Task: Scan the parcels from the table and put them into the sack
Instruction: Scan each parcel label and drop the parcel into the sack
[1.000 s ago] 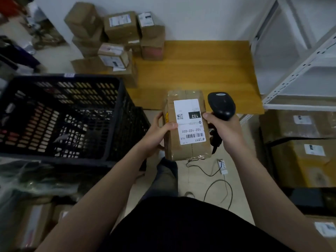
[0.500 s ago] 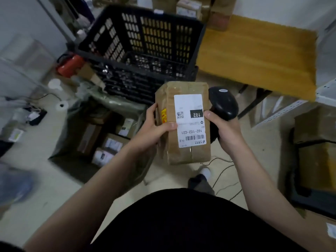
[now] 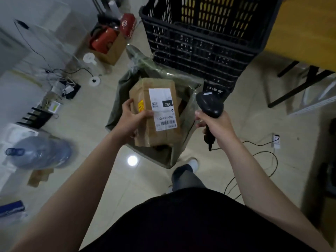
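Parcel [image 3: 164, 137] is hanging over the open mouth of the sack [image 3: 188, 115], w/ L hand [image 3: 133, 118] gripping its left edge, thumb lying across the label, forearm reaching fwd. R hand [image 3: 217, 127] is wrapping round the scanner [image 3: 209, 104] handle, apart from the parcel. Sack is sitting on glossy pale tile floor [image 3: 91, 142] beside a black lattice crate [image 3: 200, 42]; wooden table [image 3: 300, 24] is showing top right. Parcel is looking like taped brown cardboard, rectangular; sack dull green, crinkly.
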